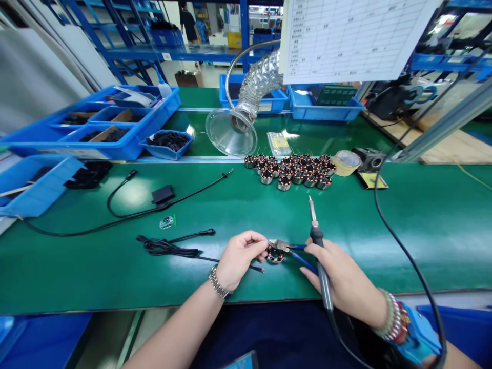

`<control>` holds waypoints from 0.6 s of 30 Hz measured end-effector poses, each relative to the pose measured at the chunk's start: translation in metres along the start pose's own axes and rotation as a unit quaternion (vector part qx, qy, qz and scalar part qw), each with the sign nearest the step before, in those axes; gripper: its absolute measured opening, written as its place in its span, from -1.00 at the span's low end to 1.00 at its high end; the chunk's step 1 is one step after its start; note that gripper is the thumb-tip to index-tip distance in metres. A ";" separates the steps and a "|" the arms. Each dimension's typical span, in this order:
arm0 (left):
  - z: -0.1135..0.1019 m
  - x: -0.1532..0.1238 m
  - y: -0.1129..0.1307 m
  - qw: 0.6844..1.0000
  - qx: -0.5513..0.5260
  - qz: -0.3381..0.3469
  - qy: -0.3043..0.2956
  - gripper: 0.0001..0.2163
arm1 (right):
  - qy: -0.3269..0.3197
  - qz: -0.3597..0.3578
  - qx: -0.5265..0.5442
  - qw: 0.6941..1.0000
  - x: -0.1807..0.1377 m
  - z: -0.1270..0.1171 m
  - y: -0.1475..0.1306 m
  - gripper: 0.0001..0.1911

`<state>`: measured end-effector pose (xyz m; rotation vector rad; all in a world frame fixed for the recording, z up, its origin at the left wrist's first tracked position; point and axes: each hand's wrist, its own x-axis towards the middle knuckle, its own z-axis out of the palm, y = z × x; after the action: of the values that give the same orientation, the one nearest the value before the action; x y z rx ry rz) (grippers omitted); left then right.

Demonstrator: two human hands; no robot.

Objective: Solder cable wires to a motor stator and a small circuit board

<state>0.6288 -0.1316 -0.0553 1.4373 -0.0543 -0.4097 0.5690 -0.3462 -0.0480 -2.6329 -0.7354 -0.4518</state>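
Head view showed the left hand closed, its fingertips pinching a small stator at the near edge of the table. Just to its right, the right hand gripped two tools. The pliers lay sideways with their nose on the stator, and the soldering iron pointed away. A cluster of stators lay well beyond.

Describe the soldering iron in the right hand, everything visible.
The soldering iron is pen-shaped: slim silvery metal tip, dark grip, black cord leaving its rear past the wrist. It lies tilted in the right hand, tip pointing away from the person over the green mat, apparently touching nothing. The same hand also holds blue-handled pliers, which reach the small stator pinched by the left hand. Whether the tip is hot cannot be told.
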 end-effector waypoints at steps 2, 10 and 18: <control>-0.001 0.000 -0.001 1.000 0.003 -0.001 0.001 -0.86 | -0.004 -0.008 -0.011 1.000 0.003 -0.003 -0.002 -0.76; 0.000 0.000 0.000 1.000 0.005 -0.003 0.004 -0.86 | -0.008 -0.018 -0.048 0.999 0.011 -0.005 -0.003 -0.80; 0.000 0.000 0.001 1.000 -0.001 -0.003 0.003 -0.86 | -0.003 -0.020 -0.049 0.999 0.010 -0.004 -0.004 -0.82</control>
<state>0.6293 -0.1318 -0.0546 1.4364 -0.0448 -0.4105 0.5746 -0.3403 -0.0397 -2.7152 -0.7889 -0.5034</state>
